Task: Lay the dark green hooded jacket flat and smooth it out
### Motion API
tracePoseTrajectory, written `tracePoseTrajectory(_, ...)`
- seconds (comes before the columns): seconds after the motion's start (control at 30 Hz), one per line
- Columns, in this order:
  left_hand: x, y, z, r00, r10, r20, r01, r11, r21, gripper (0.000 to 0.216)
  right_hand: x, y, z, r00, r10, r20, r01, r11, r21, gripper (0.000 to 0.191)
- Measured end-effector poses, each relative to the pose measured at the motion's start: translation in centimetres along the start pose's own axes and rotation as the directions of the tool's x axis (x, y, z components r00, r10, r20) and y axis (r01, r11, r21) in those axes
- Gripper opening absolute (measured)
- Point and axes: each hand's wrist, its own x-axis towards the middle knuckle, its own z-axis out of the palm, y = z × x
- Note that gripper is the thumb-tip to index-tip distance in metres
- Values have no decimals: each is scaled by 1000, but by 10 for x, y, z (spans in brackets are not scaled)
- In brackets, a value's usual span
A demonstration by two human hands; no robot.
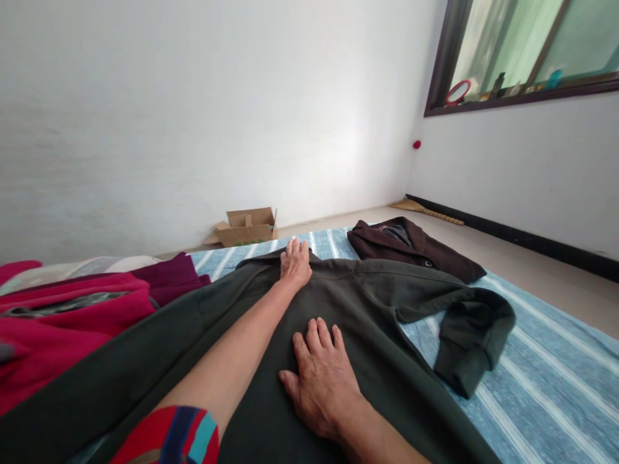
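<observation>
Garment: dark green sweatshirt (367, 303) lies spread flat on the striped blue mat (546, 380), collar end away from the camera, body running back toward the wearer.
Left hand: left hand (296, 263) reaches far out, fingers extended and together, palm down on the cloth at the collar edge. Open flat, gripping nothing.
Right hand: right hand (323, 380) rests nearer, mid-body of the sweatshirt, fingers slightly spread, palm pressed down. Also flat and open, no fold pinched.
Sleeve: right-side sleeve (464, 328) trails out over the mat and doubles back on itself, cuff bunched at the near end.
Step in hand, as judged: flattening the garment with both palms.
Doing it well: keep the far palm as an anchor at the collar and sweep the near palm outward from the centre line so creases travel off the edge rather than pile up. Even pressure, no dragging the whole piece along the mat. The doubled sleeve looks to need straightening separately.
Surroundings: red and maroon clothes (72, 322) heaped to the left, partly touching the sweatshirt; a brown jacket (411, 248) just beyond on the mat; cardboard box (249, 227) against the wall.
</observation>
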Motion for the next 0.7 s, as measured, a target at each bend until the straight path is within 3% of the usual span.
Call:
tracePoseTrajectory(0.1,-19,11,-1,994,82,72,-86,995,46,42,0,1,1,1000,1,-2,-1,1000,0,60)
tracePoseTrajectory(0.27,-51,3,6,974,61,219,-83,992,95,32,1,0,-1,1000,14,6,-14,1000,3,58)
tracePoseTrajectory(0.43,-64,-4,11,966,37,255,-67,992,110,38,5,5,-29,999,32,13,-32,999,36,34)
tracePoseTrajectory(0.53,-64,-3,11,965,34,261,-61,993,97,39,15,28,-64,983,151,-108,-160,984,-83,28)
tracePoseTrajectory(0.7,-66,-1,9,971,31,236,-49,996,71,36,34,103,-116,885,403,-234,-458,844,-278,30)
